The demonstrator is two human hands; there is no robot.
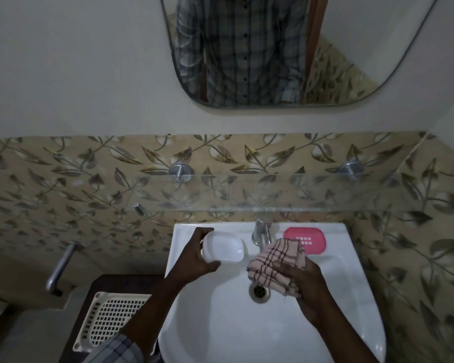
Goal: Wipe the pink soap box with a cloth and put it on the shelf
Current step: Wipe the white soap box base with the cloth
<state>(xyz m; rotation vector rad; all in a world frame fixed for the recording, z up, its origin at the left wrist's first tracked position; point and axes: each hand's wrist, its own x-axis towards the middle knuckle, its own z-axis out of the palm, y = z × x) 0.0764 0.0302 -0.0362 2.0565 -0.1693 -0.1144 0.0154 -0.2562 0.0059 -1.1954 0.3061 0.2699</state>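
Over a white ceramic sink point(351, 271), the left hand point(194, 258) grips a white plastic lid point(224, 248); the right hand point(303, 277) clutches a checked pink cloth point(275, 260). The pink plastic soap box point(305, 240) rests on the sink's back ledge.

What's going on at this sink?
A person stands at a white sink under a mirror. The left hand grips a white soap-box part at the sink's back left; the right hand holds a bunched checked cloth over the drain. The pink soap box lies on the sink's rim right of the tap, untouched. The glass shelf above holds nothing visible.
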